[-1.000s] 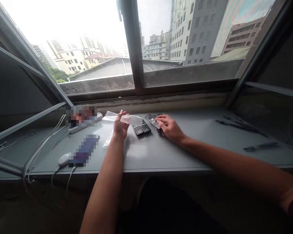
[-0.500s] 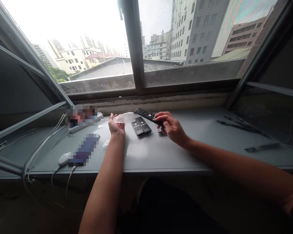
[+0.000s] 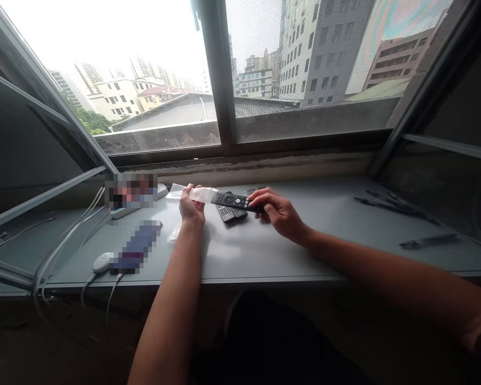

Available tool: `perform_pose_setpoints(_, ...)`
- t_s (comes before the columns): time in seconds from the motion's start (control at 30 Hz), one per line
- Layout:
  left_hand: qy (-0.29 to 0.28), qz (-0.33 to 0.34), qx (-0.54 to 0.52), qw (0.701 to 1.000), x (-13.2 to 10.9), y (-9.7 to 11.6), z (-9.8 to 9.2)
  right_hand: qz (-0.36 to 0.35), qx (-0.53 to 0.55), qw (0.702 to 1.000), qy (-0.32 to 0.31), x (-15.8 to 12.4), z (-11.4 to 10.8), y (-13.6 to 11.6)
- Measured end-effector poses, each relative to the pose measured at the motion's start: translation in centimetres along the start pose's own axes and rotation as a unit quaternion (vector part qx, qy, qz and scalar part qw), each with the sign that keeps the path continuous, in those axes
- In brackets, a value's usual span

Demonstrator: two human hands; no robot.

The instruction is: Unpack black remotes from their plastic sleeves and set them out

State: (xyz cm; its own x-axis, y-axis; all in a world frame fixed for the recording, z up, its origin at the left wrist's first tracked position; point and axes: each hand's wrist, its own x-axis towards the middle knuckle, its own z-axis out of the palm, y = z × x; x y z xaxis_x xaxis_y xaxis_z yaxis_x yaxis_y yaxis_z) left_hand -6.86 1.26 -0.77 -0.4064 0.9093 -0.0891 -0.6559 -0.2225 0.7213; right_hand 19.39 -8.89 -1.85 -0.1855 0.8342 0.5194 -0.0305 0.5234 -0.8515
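Left hand [image 3: 191, 207] pinching plastic sleeve [image 3: 203, 194], right hand [image 3: 278, 213] gripping remote [image 3: 232, 201]; grey desk [image 3: 240, 254] below open window [image 3: 220, 80].

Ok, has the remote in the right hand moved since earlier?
Yes, the remote went left, from beside the two desk remotes to over them.

On the desk [image 3: 244, 256] before you, a remote control [image 3: 225, 213] lies at centre, pens [image 3: 428, 241] lie far right, and a computer mouse [image 3: 102, 262] sits left of a pixelated object [image 3: 135, 247], with the window [image 3: 304, 69] behind.
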Motion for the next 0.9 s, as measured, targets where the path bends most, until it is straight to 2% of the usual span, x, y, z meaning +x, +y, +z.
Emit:
perform_pose_setpoints(0.1,-0.039,0.001,0.04,0.998,-0.4,-0.2,0.3,-0.001,0.002,1.0,0.01,0.1,0.0,0.4)
perform_pose_setpoints(0.17,-0.087,-0.018,0.076,0.993,-0.9,-0.4,0.5,-0.01,0.001,1.0,0.009,0.1,0.0,0.7)
perform_pose_setpoints(0.33,-0.233,-0.087,0.141,0.958,-2.1,-1.1,0.8,-0.02,-0.012,1.0,0.007,0.3,0.1,0.9)
perform_pose_setpoints(0.43,-0.282,-0.101,0.147,0.943,-2.6,-1.3,0.8,-0.029,-0.024,0.999,-0.005,0.2,0.2,0.9)
perform_pose_setpoints(0.53,-0.295,-0.102,0.131,0.941,-2.8,-1.1,0.7,-0.071,-0.072,0.994,-0.041,0.0,0.2,0.9)
perform_pose_setpoints(0.67,-0.266,-0.101,0.097,0.954,-2.5,-0.7,0.7,-0.149,-0.121,0.978,-0.085,-0.1,0.1,0.9)
perform_pose_setpoints(0.8,-0.26,-0.091,0.1,0.956,-2.0,-0.8,0.5,-0.22,-0.138,0.96,-0.107,0.1,0.0,1.3)
perform_pose_setpoints(0.9,-0.264,-0.093,0.109,0.954,-1.8,-1.0,0.5,-0.235,-0.157,0.954,-0.103,0.2,-0.1,1.7)
